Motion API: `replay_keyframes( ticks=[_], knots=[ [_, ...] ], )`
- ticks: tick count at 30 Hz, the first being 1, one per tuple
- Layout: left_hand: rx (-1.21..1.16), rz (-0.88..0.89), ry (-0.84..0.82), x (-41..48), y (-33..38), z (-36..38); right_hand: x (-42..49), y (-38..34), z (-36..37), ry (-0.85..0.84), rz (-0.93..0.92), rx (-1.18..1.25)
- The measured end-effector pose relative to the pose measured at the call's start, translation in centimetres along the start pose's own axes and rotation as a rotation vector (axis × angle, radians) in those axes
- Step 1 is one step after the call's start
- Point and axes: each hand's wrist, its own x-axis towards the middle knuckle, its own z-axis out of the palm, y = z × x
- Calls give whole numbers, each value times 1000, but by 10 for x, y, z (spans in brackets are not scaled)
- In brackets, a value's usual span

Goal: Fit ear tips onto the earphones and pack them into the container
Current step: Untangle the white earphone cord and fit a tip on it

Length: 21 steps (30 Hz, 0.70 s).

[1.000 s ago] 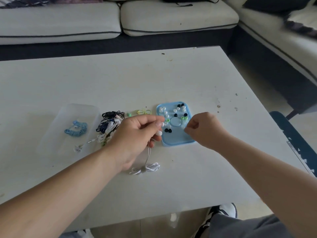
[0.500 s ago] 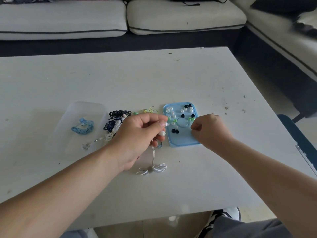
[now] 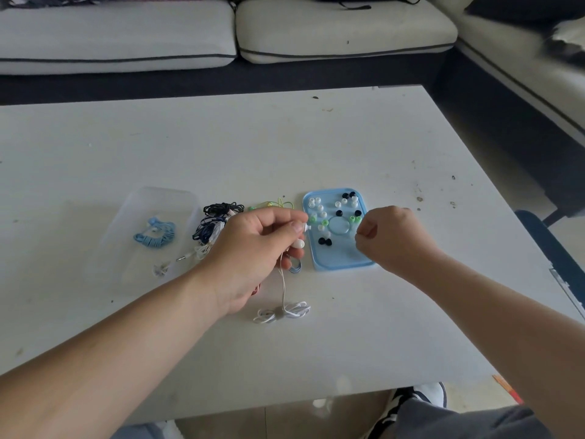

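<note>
**Head view:** One earbud point(image 3: 305, 227) of a pair of white earphones point(image 3: 282, 280) is pinched between the thumb and forefinger of the left hand point(image 3: 253, 245) above a white table point(image 3: 285, 147). Its bare nozzle is pointed toward three o'clock, at the left edge of a blue tray point(image 3: 342, 258). The second earbud point(image 3: 298, 243) is seen hanging just below the fingers. The thin cable is led down to a tied white cable bundle point(image 3: 281, 312) lying on the table at six o'clock of that hand.

The right hand point(image 3: 392, 239) is held over the tray's right side. Its fingers are curled in and the tips of thumb and forefinger are pressed together; whether anything is pinched there cannot be told. Loose ear tips point(image 3: 325, 241) in white, black and green are scattered over the far half of the tray.

At nine o'clock of the left hand a clear container point(image 3: 177, 201) is set on the table, with light-blue earphones point(image 3: 155, 237) coiled inside it. Between container and hand a heap of earphones point(image 3: 218, 221) in black, dark blue and white is piled. Yellow-green earphones point(image 3: 278, 204) are laid at twelve o'clock of the hand, just beside the tray. A cushioned sofa point(image 3: 126, 36) is seen beyond the table's far edge.
</note>
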Motion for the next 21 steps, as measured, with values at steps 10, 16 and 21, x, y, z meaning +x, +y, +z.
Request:
replay_keyframes(
  ticks=[10, 16, 21],
  knots=[
    [-21, 19, 1, -2, 10, -2, -31, -58, -38, -145, 93, 745],
    [-48, 54, -6, -4, 16, -3, -31, -69, -31, -293, 179, 1019],
    [-30, 75, -21, -5, 19, -5, -29, -69, -28, -342, 208, 1207]
  ],
)
